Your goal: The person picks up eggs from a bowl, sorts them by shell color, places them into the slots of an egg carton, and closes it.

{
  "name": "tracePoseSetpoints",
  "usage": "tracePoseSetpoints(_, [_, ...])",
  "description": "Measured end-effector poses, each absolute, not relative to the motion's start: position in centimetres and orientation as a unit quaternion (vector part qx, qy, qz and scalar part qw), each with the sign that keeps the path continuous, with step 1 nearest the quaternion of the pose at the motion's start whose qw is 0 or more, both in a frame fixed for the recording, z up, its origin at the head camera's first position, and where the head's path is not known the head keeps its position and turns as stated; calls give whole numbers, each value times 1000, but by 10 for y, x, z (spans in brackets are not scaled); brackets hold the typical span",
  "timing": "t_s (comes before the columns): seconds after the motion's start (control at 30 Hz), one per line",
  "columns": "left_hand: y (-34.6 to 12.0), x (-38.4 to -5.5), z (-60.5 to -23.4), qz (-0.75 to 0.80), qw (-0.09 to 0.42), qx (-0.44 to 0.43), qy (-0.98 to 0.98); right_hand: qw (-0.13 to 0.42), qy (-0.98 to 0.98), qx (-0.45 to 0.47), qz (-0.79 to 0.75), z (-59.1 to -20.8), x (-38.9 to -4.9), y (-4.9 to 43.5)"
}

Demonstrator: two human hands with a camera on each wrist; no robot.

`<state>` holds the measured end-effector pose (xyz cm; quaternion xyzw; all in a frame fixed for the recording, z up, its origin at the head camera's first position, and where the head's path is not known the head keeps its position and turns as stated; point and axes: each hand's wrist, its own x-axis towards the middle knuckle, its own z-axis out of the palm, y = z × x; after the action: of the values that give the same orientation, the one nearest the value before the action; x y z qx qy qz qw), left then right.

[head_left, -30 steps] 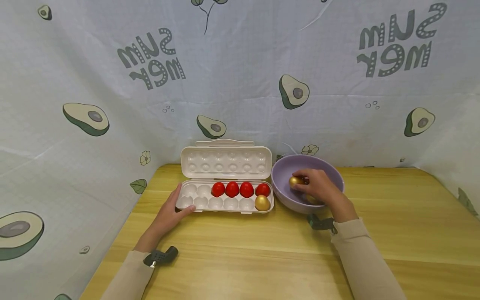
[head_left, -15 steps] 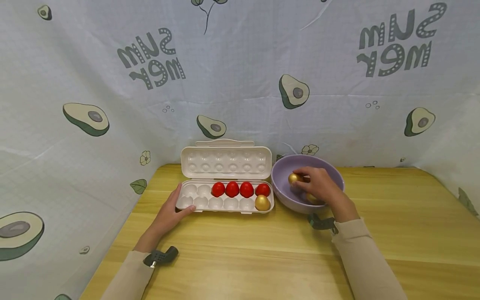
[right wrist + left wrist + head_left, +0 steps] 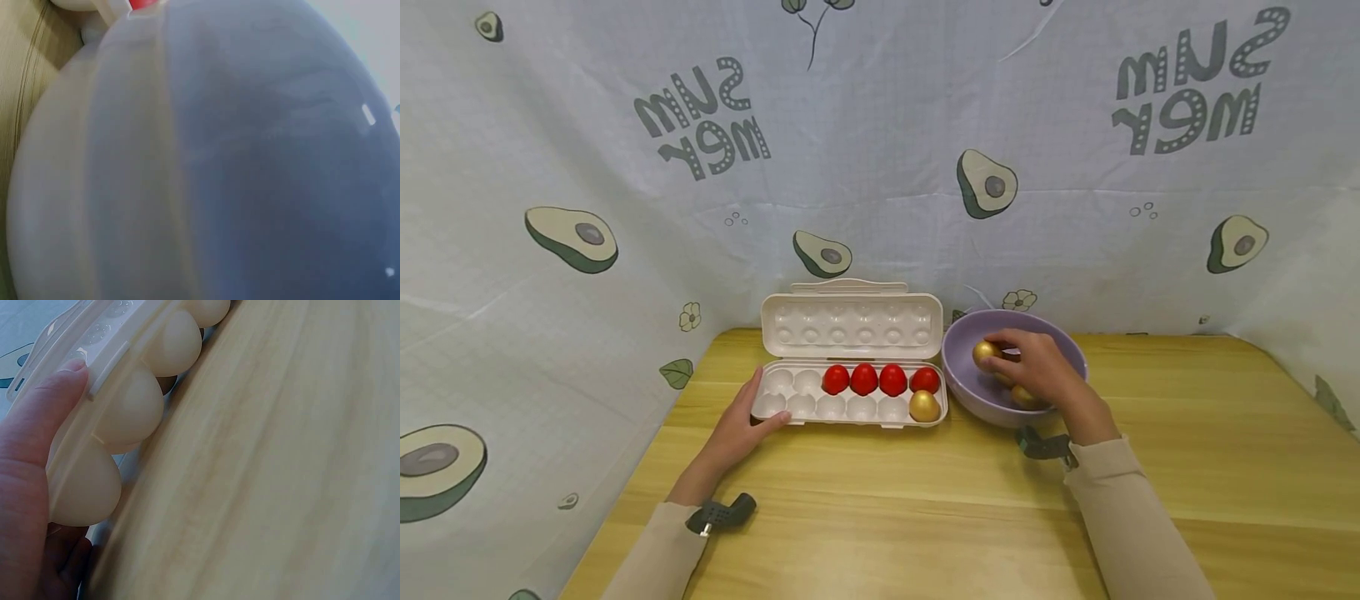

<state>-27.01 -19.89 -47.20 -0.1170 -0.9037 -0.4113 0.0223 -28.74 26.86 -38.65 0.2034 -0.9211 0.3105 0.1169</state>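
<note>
A cream plastic egg carton (image 3: 852,423) lies with its lid raised; several red eggs (image 3: 864,379) fill part of its back row. One gold egg (image 3: 924,407) sits at the right end of the front row. At the carton's left end, my left hand (image 3: 735,433) grips it, thumb (image 3: 59,400) over the front rim and fingers round the side. Inside the purple bowl (image 3: 958,333), my right hand (image 3: 1036,367) pinches another gold egg (image 3: 986,354) between thumb and fingers. More gold eggs (image 3: 1024,397) lie below, partly hidden by that hand.
The bowl stands right against the carton's right end on a wooden table (image 3: 880,517). Behind them hangs a white curtain (image 3: 895,225) printed with avocados. Several cups (image 3: 831,407) at the carton's left and front hold no egg.
My right hand has raised the pinched gold egg slightly, toward the bowl's far left side, uncovering more of the eggs beneath. The left hand and carton have stayed in place.
</note>
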Motion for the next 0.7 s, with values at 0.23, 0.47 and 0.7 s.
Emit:
tracePoseSetpoints(0.23, [-199, -270, -472, -408, 23, -118, -905, 113, -918, 201, 323, -384, -285, 265])
tracePoseSetpoints(0.47, [-199, -270, -472, -410, 20, -117, -904, 113, -915, 201, 331, -381, -285, 262])
tracePoseSetpoints(0.7, [-198, -270, -471, -409, 20, -115, -905, 122, -909, 211, 339, -377, -282, 258])
